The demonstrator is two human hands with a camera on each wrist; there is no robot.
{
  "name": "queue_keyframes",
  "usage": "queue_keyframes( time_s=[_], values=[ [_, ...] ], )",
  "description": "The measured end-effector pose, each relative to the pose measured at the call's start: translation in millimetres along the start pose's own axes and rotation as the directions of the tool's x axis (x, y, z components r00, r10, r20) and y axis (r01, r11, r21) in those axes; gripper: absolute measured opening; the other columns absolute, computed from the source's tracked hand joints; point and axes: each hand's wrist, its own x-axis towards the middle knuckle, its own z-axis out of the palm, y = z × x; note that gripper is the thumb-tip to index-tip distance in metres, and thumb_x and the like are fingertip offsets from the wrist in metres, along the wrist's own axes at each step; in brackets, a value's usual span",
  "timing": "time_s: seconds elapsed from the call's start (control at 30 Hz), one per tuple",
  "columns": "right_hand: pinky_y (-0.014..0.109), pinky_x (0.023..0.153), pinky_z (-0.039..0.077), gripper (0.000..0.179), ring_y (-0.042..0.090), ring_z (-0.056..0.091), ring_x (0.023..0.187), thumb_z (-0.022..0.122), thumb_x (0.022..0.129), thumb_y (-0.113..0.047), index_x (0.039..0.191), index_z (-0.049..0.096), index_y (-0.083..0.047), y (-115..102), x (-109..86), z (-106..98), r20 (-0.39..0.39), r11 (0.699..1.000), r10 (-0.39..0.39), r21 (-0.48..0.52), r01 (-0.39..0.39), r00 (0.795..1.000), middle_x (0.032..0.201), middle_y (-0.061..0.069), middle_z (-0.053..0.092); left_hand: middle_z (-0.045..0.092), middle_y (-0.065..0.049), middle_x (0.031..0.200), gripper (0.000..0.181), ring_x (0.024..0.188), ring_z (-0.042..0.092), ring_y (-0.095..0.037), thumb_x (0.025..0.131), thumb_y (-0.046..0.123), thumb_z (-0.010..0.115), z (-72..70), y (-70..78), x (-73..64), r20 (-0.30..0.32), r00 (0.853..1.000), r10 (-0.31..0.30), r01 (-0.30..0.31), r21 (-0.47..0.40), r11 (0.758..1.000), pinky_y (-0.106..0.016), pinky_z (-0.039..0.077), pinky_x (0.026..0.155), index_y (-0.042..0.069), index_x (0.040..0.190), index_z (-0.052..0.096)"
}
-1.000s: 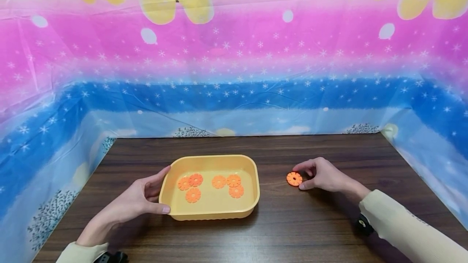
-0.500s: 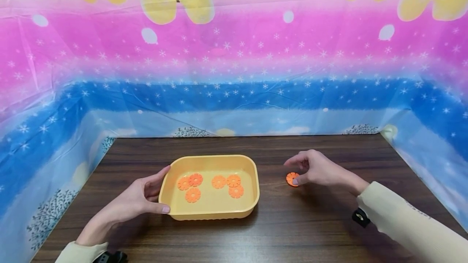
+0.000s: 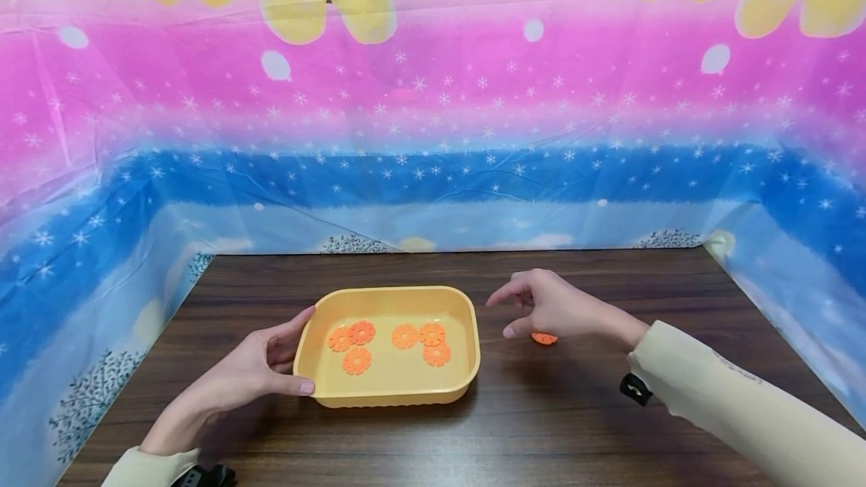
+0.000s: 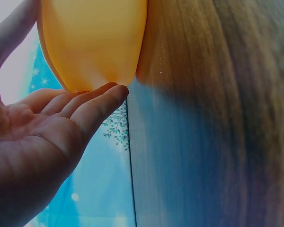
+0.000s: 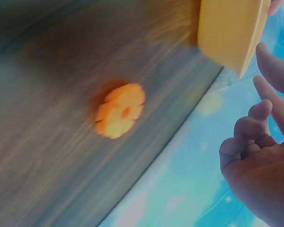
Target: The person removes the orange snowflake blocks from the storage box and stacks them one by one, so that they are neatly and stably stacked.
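A yellow plastic tray (image 3: 389, 389) stands on the table. Inside lie several flat orange notched discs, flower-shaped, in a left cluster (image 3: 356, 361) and a right cluster (image 3: 404, 337). My left hand (image 3: 246, 367) holds the tray's left end, thumb near the front corner and fingers toward the back; in the left wrist view its fingers rest against the tray wall (image 4: 92, 42). My right hand (image 3: 564, 310) is raised right of the tray, thumb and index finger apart, holding nothing. Another orange notched disc (image 5: 120, 111) lies on the table below it, partly hidden in the head view.
The dark wood-grain table (image 3: 433, 442) meets a printed pink and blue cloth (image 3: 433, 171) along its back and sides. Dark bands (image 3: 636, 389) sit at both wrists, over or beside the pale sleeves (image 3: 731, 389).
My right hand has let go of the orange disc on the table and moved up and left toward the tray. The left hand and tray have stayed put.
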Motion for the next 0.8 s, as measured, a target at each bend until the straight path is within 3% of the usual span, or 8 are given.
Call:
queue_keyframes(
  time_s=[0.23, 0.47, 0.67, 0.8],
  values=[
    [0.028, 0.065, 0.038, 0.040, 0.018, 0.047, 0.077, 0.089, 0.083, -0.017, 0.122, 0.078, -0.017, -22, 15.8, 2, 0.021, 0.995, -0.100, -0.001, 0.100, 0.995, 0.086, 0.008, 0.055, 0.021, -0.031, 0.166, 0.112, 0.145, 0.040, -0.048, 0.085, 0.008, 0.086, 0.0, 0.0, -0.1, -0.006, 1.000, -0.009, 0.009, 0.007, 1.000, -0.035, 0.055, 0.102, 0.004, 0.167, 0.011],
    [0.026, 0.064, 0.035, 0.041, 0.014, 0.042, 0.070, 0.089, 0.084, -0.014, 0.123, 0.077, -0.017, -35, 30.4, 5, 0.041, 0.986, -0.163, 0.031, 0.162, 0.986, 0.081, 0.001, 0.050, 0.020, -0.031, 0.167, 0.112, 0.144, 0.040, -0.048, 0.085, 0.008, 0.086, 0.5, 0.0, 0.2, -0.006, 1.000, -0.007, 0.007, 0.008, 1.000, -0.035, 0.055, 0.102, 0.004, 0.167, 0.010],
    [0.026, 0.065, 0.034, 0.043, 0.014, 0.040, 0.068, 0.089, 0.084, -0.016, 0.126, 0.076, -0.016, -41, 44.4, 9, 0.052, 0.982, -0.173, 0.080, 0.168, 0.984, 0.081, 0.014, 0.052, 0.022, -0.032, 0.166, 0.112, 0.145, 0.040, -0.048, 0.085, 0.008, 0.086, 0.6, -0.1, 1.0, -0.005, 1.000, 0.001, -0.001, 0.012, 1.000, -0.035, 0.055, 0.103, 0.003, 0.167, 0.011],
    [0.026, 0.066, 0.034, 0.046, 0.014, 0.040, 0.069, 0.089, 0.085, -0.018, 0.129, 0.075, -0.016, -42, 55.6, 16, 0.078, 0.979, -0.176, 0.115, 0.167, 0.981, 0.080, 0.010, 0.049, 0.022, -0.031, 0.166, 0.112, 0.144, 0.041, -0.048, 0.085, 0.007, 0.086, 0.4, -0.6, 0.9, -0.006, 1.000, -0.001, 0.001, 0.015, 1.000, -0.035, 0.055, 0.103, 0.004, 0.167, 0.011]
  ],
)
